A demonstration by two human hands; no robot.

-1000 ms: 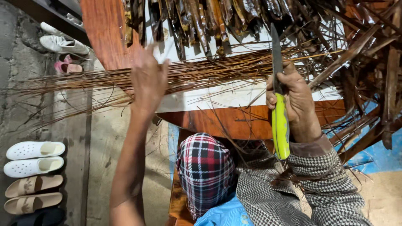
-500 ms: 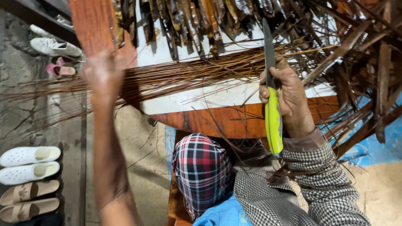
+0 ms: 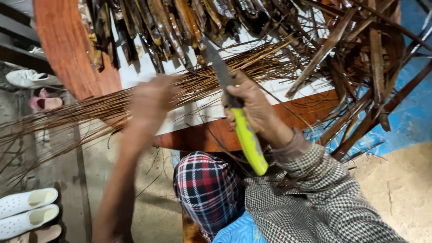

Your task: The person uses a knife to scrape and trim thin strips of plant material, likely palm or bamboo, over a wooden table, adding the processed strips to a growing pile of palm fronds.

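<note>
A round reddish wooden tabletop carries a white sheet, a long bundle of thin brown sticks and, at its far edge, dark dried leaf strips. The right hand grips a yellow-handled knife, blade pointing far; the blurred left hand rests on the bundle, its grip unclear. At left, white sandals sit on the grey floor; blue sheeting lies right.

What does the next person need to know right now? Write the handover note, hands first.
Left hand: blurred, on the bundle of thin brown sticks lying across the table; its grip cannot be told.
Right hand: closed on the yellow-handled knife, blade pointing up and away over the sticks.
Table: white top, red-brown edge; dark dried leaf strips heaped at the far side, more leaf stalks piled right.
Done: many bare sticks gathered.
Left: the heaped leaf strips look unstripped.
</note>
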